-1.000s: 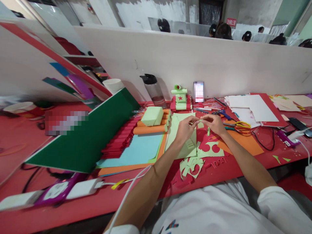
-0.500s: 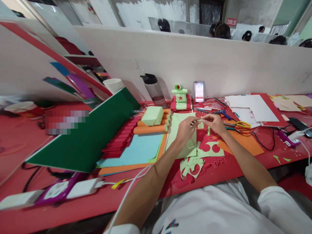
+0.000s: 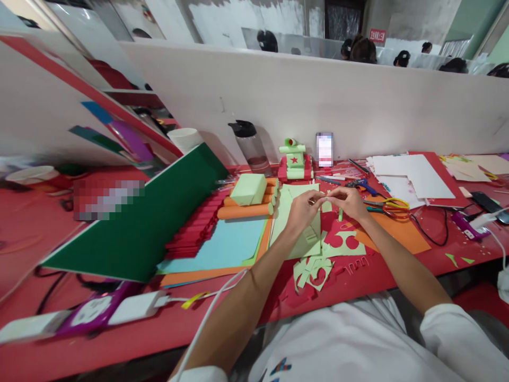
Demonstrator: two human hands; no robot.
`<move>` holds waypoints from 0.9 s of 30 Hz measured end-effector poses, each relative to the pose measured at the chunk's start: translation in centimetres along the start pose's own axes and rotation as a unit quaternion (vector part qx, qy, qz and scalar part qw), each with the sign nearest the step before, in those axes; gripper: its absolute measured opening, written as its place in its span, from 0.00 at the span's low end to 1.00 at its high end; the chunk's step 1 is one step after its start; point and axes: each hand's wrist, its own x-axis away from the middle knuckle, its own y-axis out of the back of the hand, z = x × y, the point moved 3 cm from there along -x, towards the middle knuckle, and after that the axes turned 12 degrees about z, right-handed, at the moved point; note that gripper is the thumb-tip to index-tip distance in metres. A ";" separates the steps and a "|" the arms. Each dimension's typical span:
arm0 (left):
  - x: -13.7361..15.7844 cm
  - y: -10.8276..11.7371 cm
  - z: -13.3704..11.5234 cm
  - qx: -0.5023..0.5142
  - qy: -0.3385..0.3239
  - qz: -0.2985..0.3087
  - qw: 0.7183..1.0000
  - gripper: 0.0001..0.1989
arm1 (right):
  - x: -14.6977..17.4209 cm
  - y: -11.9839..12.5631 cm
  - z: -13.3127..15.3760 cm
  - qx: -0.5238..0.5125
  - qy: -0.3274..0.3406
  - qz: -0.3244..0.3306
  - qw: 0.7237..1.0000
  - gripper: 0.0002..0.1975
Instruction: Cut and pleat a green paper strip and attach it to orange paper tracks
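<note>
Above the light green paper sheet (image 3: pixel 284 218), my left hand (image 3: pixel 304 211) pinches with its fingertips. My right hand (image 3: pixel 347 203) meets it, also pinching. Between the fingertips is a small light green paper piece, mostly hidden by the fingers. Just below lie a little rolled green paper (image 3: pixel 340 215) and a cut green sheet with round holes (image 3: pixel 345 243). Nearer me is a heap of green paper scraps (image 3: pixel 314 271). Behind the hands stands a green and red paper tank model (image 3: pixel 295 160) with a red star.
Orange paper rolls (image 3: pixel 244 211) bear a wrapped green paper block (image 3: pixel 249 189), beside folded red paper strips (image 3: pixel 199 225). Yellow-handled scissors (image 3: pixel 395 205) lie to the right. A bottle (image 3: pixel 251 146) and phone (image 3: pixel 325 149) stand by the partition. A green board (image 3: pixel 139 223) leans at left.
My fingertips have come closer together around the small green paper piece, which shows less than before. The things on the table have not moved.
</note>
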 end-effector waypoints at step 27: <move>0.3 -0.5 -0.4 -0.101 -0.030 0.085 0.991 0.06 | 0.1 -0.2 -0.2 0.062 -0.047 0.042 0.996 0.07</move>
